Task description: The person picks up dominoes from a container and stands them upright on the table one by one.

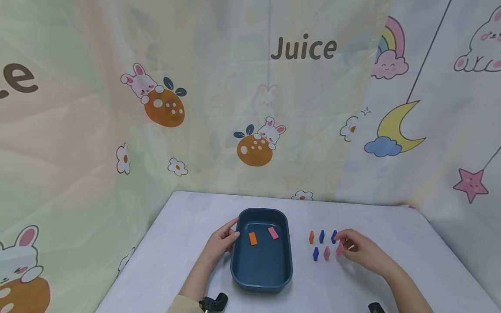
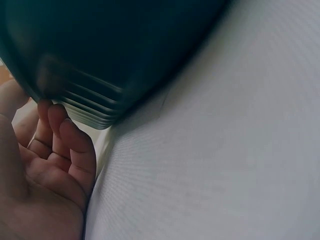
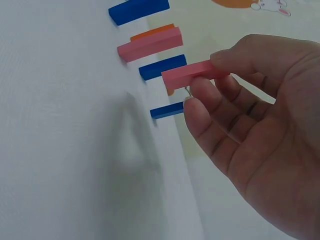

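Note:
A dark blue plastic tub (image 1: 261,266) stands mid-table, with an orange block (image 1: 252,238) and a pink block (image 1: 273,233) lying inside. At its left rim my left hand (image 1: 217,245) grips it; the left wrist view has the fingers curled under the tub's edge. My right hand (image 1: 364,252) pinches another pink block (image 3: 185,76) between thumb and fingertips, to the right of the tub. Close by it, upright on the table, are a blue block (image 1: 334,236) and a pink block (image 1: 326,253).
Farther left in the two short rows stand an orange block (image 1: 311,237) and two blue blocks, one in the back row (image 1: 322,236) and one in front (image 1: 315,254). White cloth covers the table (image 1: 321,291). Behind it hangs a printed curtain (image 1: 211,143).

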{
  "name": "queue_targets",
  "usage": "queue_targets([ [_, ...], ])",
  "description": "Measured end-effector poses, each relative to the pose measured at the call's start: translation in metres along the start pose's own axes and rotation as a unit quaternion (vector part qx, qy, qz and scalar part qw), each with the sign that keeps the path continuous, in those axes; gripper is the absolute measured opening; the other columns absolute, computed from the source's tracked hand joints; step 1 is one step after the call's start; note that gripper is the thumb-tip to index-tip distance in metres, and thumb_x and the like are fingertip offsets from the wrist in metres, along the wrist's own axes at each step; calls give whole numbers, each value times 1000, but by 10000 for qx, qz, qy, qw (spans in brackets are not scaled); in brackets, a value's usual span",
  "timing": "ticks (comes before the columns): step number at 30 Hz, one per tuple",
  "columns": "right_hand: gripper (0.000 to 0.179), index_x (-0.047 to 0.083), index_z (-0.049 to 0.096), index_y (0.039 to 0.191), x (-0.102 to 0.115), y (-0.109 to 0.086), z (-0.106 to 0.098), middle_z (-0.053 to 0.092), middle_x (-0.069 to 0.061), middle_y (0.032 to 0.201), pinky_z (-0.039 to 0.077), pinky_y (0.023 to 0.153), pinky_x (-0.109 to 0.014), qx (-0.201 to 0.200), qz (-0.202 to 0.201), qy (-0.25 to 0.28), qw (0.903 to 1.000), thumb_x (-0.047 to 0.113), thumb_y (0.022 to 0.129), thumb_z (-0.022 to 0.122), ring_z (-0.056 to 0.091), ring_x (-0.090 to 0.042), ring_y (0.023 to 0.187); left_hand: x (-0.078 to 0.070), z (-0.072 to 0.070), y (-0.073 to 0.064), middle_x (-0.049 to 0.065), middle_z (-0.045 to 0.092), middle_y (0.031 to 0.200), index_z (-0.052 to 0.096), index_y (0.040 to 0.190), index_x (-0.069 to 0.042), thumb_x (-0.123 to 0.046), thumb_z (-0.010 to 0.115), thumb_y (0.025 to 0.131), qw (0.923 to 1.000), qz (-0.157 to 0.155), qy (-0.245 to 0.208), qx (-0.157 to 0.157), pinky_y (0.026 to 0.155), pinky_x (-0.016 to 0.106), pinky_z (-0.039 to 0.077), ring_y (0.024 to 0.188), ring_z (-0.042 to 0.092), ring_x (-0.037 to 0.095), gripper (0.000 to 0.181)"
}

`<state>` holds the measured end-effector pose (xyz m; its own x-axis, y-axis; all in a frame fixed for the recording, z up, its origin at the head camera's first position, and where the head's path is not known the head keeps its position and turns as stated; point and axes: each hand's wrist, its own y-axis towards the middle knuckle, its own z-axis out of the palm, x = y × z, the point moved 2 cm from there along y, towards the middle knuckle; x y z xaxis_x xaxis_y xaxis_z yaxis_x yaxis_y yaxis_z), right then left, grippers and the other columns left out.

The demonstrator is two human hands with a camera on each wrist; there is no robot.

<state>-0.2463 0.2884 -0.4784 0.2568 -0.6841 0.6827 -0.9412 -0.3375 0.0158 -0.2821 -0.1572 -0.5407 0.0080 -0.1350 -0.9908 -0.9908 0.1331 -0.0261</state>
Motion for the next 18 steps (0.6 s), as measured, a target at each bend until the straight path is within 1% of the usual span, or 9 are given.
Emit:
queue_targets([
  [4,28,13,60,118,-8,2,3,61,-7,117,51,80,-20,68,-86,-97,9999,10,91,67,56,-5,95,0,0,1,7,60,94,51,144,-32,-36,67,93,10000,-8,-11,-4,67,29,51,76,55,21,53],
  [8,27,12,60,117,-11,2,5,60,-7,114,52,80,-23,74,-336,-156,9993,8,91,67,57,-8,94,-1,0,0,7,60,95,50,144,-32,-36,67,93,10000,-8,-10,-3,67,29,51,76,55,21,54],
  [10,27,11,60,118,-12,3,6,60,-7,113,52,80,-23,103,-325,-165,9993,8,91,66,57,-8,93,-2,0,0,7,60,95,50,144,-31,-36,67,94,10000,-8,-13,-4,68,29,51,76,55,21,53],
  [13,28,13,60,118,-13,3,8,61,-5,113,52,79,-23,208,-92,-151,9996,9,91,66,56,-7,94,-3,0,0,7,60,95,50,144,-32,-36,67,94,10000,-5,-7,-4,68,29,51,76,55,20,53],
  [18,29,15,59,118,-15,5,12,60,-2,111,52,78,-24,390,241,-116,9989,11,90,68,56,-15,95,-1,0,0,5,59,95,50,144,-32,-35,66,94,10000,5,-2,13,68,29,51,76,55,20,53],
])
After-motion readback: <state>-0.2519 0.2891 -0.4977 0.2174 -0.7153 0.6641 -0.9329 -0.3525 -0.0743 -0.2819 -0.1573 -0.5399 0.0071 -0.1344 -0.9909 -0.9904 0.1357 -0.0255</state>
